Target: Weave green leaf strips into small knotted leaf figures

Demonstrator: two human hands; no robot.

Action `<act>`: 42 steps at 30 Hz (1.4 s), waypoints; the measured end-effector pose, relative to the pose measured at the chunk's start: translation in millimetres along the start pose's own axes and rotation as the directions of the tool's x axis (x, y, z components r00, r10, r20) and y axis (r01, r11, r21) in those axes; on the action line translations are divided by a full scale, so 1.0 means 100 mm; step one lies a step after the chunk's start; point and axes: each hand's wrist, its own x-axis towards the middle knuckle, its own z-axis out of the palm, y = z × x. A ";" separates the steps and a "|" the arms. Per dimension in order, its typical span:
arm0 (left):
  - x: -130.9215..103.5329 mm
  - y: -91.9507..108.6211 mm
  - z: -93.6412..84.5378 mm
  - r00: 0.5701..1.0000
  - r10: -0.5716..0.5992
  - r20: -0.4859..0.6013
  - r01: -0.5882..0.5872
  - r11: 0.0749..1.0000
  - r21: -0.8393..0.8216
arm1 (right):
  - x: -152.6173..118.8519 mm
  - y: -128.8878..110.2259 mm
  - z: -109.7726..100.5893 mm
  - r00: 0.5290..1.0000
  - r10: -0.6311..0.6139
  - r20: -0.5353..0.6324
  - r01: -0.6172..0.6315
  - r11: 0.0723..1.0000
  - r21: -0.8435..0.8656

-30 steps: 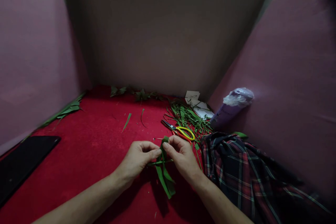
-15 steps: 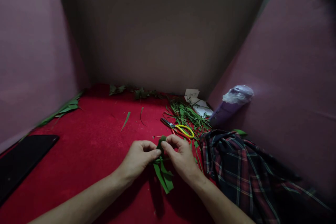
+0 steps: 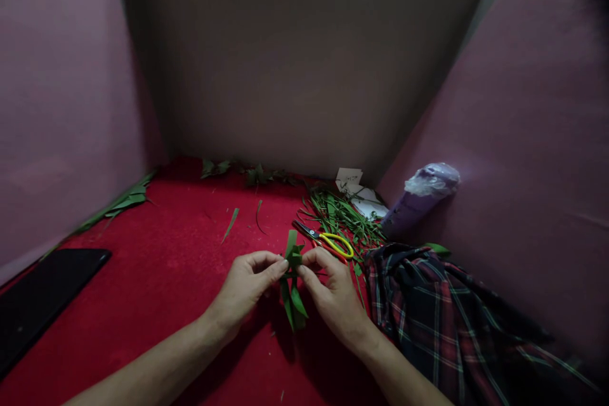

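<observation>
Between my two hands is a small bundle of folded green leaf strips [image 3: 295,301], with ends sticking up and longer tails hanging down. My left hand [image 3: 250,282] pinches its left side between thumb and forefinger. From the right, my right hand [image 3: 330,288] pinches the same piece with thumb and fingertips. How the strips cross in the middle is too small to make out. Just beyond my right fingers lie scissors [image 3: 328,242] with yellow and red handles, blades pointing back left.
A pile of leaf scraps [image 3: 340,209] lies behind the scissors, near white paper [image 3: 366,202] and a purple cylinder [image 3: 413,200] topped with clear plastic. At right is a plaid cloth [image 3: 438,311]; at left, a black flat object [image 3: 52,292]. More leaves [image 3: 128,198] line the left wall.
The leaf piece has turned in my fingers: a strip now stands up above them and crossing ends show. My right fingers have shifted slightly away from the left. The view has tilted a little upward.
</observation>
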 end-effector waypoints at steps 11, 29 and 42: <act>-0.01 0.04 -0.01 0.999 -0.010 0.031 0.008 0.999 0.053 | -0.01 0.01 -0.01 1.000 -0.006 0.010 0.005 0.999 0.047; 0.02 -0.03 -0.03 0.998 -0.052 0.042 0.055 0.994 -0.098 | 0.01 -0.01 -0.02 0.986 0.126 0.113 -0.139 0.983 0.117; -0.02 -0.01 0.00 0.991 -0.057 0.121 0.066 0.995 -0.075 | 0.04 0.00 -0.05 0.984 0.105 0.141 -0.136 0.963 0.233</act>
